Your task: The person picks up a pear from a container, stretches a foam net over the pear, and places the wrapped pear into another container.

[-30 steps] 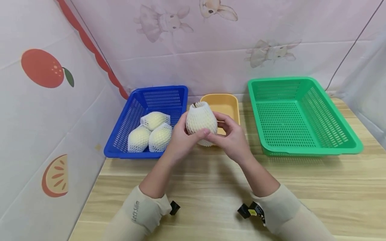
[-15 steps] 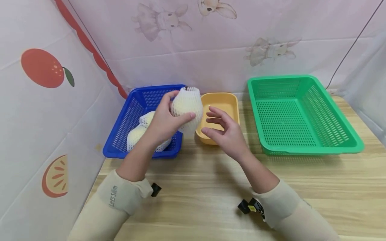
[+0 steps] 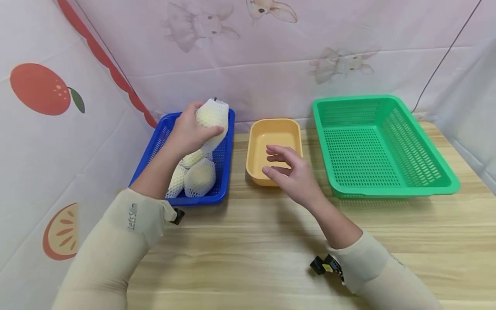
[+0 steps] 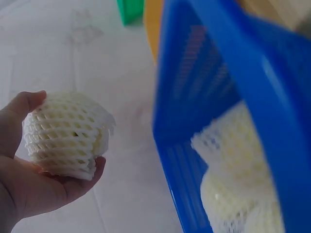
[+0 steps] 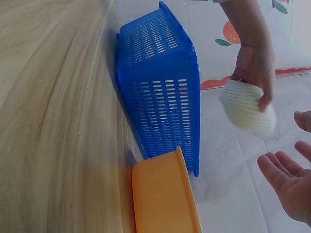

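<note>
My left hand (image 3: 190, 131) grips a pale yellow pear (image 3: 212, 122) in a white foam net, its dark stem upward. In the head view it is above the back of the blue basket (image 3: 221, 172); the left wrist view shows the netted pear (image 4: 68, 136) between thumb and fingers, apart from the basket wall. Several more netted pears (image 3: 199, 177) lie inside that basket, partly hidden by my left arm. My right hand (image 3: 296, 174) hovers over the front of the yellow tray (image 3: 253, 172), fingers loosely bent, holding nothing.
A large green basket (image 3: 387, 192) with nothing in it stands to the right on the wooden table (image 3: 248, 249). The yellow tray sits between the two baskets. A printed cloth wall (image 3: 267, 77) rises close behind them, and another cloth (image 3: 35, 163) borders the left.
Both hands held the pear at first; the right hand has let go and stays over the tray. My left hand has carried the pear left and back, above the blue basket.
</note>
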`<move>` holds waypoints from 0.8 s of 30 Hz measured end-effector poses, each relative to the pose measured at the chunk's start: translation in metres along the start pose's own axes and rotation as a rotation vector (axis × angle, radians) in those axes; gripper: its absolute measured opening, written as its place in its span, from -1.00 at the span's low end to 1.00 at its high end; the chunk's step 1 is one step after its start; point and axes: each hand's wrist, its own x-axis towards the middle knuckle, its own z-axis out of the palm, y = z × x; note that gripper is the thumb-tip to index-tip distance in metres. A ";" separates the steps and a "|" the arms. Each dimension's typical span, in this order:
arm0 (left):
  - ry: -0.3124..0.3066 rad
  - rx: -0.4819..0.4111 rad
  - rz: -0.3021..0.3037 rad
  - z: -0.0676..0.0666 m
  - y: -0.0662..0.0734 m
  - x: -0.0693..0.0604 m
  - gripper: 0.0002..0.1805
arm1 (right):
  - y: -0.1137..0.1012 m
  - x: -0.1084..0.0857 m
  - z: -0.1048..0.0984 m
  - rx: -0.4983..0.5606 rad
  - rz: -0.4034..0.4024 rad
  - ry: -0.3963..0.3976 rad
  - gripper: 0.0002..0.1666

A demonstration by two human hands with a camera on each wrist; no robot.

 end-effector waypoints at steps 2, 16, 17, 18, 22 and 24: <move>-0.005 0.084 0.013 0.000 -0.004 0.010 0.00 | 0.001 -0.001 -0.002 0.002 -0.009 0.003 -0.45; -0.209 0.793 0.101 0.006 -0.051 0.073 -0.10 | 0.006 -0.006 -0.008 -0.042 -0.004 -0.002 -0.58; -0.217 0.813 0.110 0.006 -0.054 0.076 -0.13 | 0.006 -0.007 -0.008 -0.040 -0.006 -0.005 -0.59; -0.222 0.827 0.122 0.006 -0.057 0.078 -0.17 | 0.007 -0.007 -0.008 -0.040 -0.008 -0.006 -0.59; -0.239 0.834 0.170 0.006 -0.066 0.085 -0.31 | 0.009 -0.009 -0.010 -0.038 -0.013 0.000 -0.60; -0.249 0.818 0.186 0.007 -0.068 0.089 -0.32 | 0.009 -0.009 -0.011 -0.041 -0.010 0.006 -0.60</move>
